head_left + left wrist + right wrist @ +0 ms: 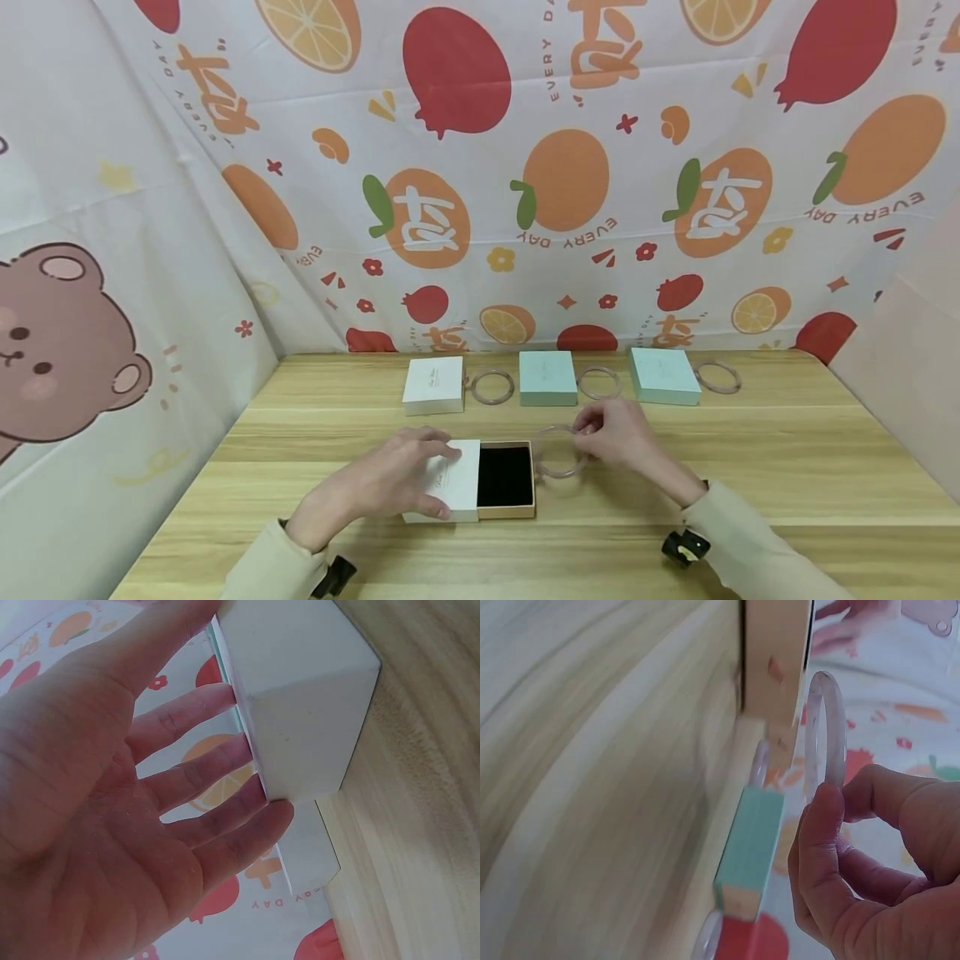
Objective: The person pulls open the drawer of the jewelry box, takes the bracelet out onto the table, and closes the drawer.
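In the head view my left hand rests on the white sleeve of a small box. Its fingers are fairly straight and touch the sleeve's top in the left wrist view. A drawer with a black padded lining sticks out of the sleeve's right side. My right hand pinches a translucent, pale bangle between thumb and fingertips, just right of the drawer. The right wrist view shows this bangle upright above the fingertips, with the box's tan side beyond.
Behind stand a closed white box and two mint boxes, one in the middle and one on the right. A bangle lies to the right of each: left, middle, right. A fruit-print cloth hangs behind the wooden table.
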`<state>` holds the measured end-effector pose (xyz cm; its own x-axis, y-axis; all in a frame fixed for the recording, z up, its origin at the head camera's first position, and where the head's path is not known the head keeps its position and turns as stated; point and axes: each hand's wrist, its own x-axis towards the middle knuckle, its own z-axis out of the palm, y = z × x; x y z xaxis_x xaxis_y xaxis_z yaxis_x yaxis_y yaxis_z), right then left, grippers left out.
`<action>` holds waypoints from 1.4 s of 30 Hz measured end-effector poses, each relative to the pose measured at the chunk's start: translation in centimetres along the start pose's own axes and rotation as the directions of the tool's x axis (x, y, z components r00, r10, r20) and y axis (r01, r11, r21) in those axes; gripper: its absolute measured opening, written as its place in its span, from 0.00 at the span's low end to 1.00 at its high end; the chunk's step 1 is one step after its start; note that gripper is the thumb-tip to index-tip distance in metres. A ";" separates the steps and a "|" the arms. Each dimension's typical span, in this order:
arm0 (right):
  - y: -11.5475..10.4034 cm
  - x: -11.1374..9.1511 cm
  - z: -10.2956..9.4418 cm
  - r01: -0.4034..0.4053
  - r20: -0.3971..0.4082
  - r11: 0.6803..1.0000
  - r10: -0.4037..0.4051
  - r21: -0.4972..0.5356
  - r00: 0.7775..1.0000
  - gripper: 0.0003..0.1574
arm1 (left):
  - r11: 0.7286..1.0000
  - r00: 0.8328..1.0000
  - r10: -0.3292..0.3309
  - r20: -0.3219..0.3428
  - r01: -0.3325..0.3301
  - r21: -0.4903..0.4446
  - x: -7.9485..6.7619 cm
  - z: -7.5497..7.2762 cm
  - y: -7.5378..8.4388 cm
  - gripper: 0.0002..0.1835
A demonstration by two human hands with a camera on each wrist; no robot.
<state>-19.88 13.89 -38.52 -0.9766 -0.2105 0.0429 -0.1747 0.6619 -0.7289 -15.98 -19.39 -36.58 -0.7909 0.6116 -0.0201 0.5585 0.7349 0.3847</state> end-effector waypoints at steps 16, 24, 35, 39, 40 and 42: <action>3.8 0.1 -1.2 -0.076 0.027 0.996 0.077 -0.041 0.997 0.03 | 1.000 1.000 0.002 -0.002 -0.002 0.005 0.0 0.1 0.0 0.37; 4.3 0.6 -0.7 -0.064 0.063 0.998 0.065 -0.020 0.996 0.05 | 1.000 1.000 -0.009 0.001 0.009 -0.004 0.0 0.0 0.0 0.37; 4.0 0.8 -0.4 -0.033 0.043 0.993 0.038 -0.112 0.998 0.05 | 1.000 1.000 -0.015 0.007 0.015 -0.009 0.0 -0.1 0.1 0.37; 4.0 0.8 -0.5 0.011 0.021 0.986 -0.008 -0.165 1.000 0.04 | 1.000 1.000 -0.014 0.004 0.014 -0.010 0.0 -0.2 0.1 0.37; 4.0 0.7 -0.5 0.019 0.011 0.984 -0.017 -0.179 1.000 0.03 | 1.000 1.000 -0.015 0.003 0.015 -0.010 0.0 -0.2 0.1 0.37; 3.6 0.4 -0.4 0.043 -0.009 0.978 -0.046 -0.205 0.999 0.03 | 1.000 1.000 -0.020 0.004 0.020 -0.015 0.0 -0.1 0.1 0.37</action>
<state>-20.99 16.46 -40.83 -0.9687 -0.2340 0.0827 -0.2385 0.7857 -0.5708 -15.94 -19.37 -36.45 -0.8009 0.5980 -0.0314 0.5388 0.7425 0.3979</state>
